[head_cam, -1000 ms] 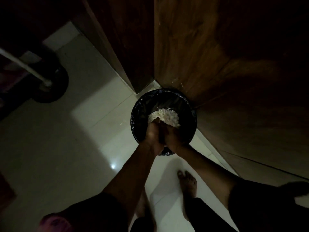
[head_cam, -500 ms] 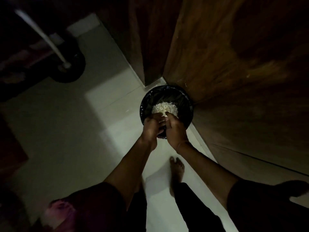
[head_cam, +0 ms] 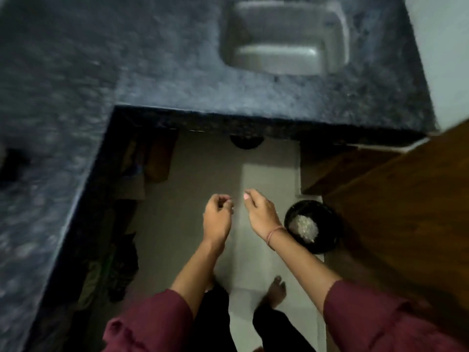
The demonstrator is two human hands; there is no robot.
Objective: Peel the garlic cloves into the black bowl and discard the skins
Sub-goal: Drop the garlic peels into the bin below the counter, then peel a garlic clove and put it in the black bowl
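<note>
We observe both hands held in the air over the pale tiled floor [head_cam: 193, 189], close together but apart. The left hand [head_cam: 217, 217] has its fingers loosely curled toward the thumb, and we see nothing held in it. The right hand [head_cam: 259, 212] is likewise loosely curled. A small pale pink spot shows at its foremost fingertip, and we cannot tell whether this is a nail or a scrap pinched there. A thin thread band [head_cam: 275, 233] circles the right wrist. The white heap of garlic skins [head_cam: 304, 227] lies inside the round black waste bin [head_cam: 328, 217], which stands on the floor just to the right of the right wrist, against the brown wooden panel [head_cam: 406, 212]. Both forearms emerge from maroon sleeves [head_cam: 355, 313], and one bare foot [head_cam: 276, 292] is planted on the tiles below the hands. Beyond the hands, the dark speckled stone countertop [head_cam: 165, 72] forms an L along the far and left sides. A rectangular steel sink [head_cam: 284, 39] is set into its far section. A dark rounded object [head_cam: 246, 144] shows partly beneath the counter edge, and blur prevents us from identifying it.
</note>
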